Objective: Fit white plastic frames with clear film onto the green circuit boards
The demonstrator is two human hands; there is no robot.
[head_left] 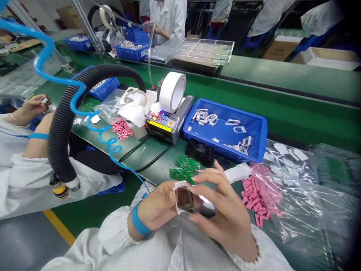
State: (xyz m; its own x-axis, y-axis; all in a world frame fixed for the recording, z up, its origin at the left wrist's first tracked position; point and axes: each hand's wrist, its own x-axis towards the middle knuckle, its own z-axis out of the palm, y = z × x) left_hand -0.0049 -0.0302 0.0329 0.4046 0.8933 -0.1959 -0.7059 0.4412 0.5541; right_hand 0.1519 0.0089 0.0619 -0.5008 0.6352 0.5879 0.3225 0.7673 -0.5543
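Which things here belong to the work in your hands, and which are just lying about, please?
Part of the work: left hand, right hand, white frame with a dark window, green circuit boards, pink pads, blue tray of white frames.
Just lying about: tape dispenser, black ribbed hose, coiled blue air line.

blue tray [261, 131]: glossy moulded plastic; black hose [60, 128]: ribbed matt plastic; green circuit boards [183, 173]: smooth, faint sheen; pink pads [258, 195]: matt foam; clear bag [304, 210]: crinkled shiny plastic; white frame [177, 199]: smooth plastic.
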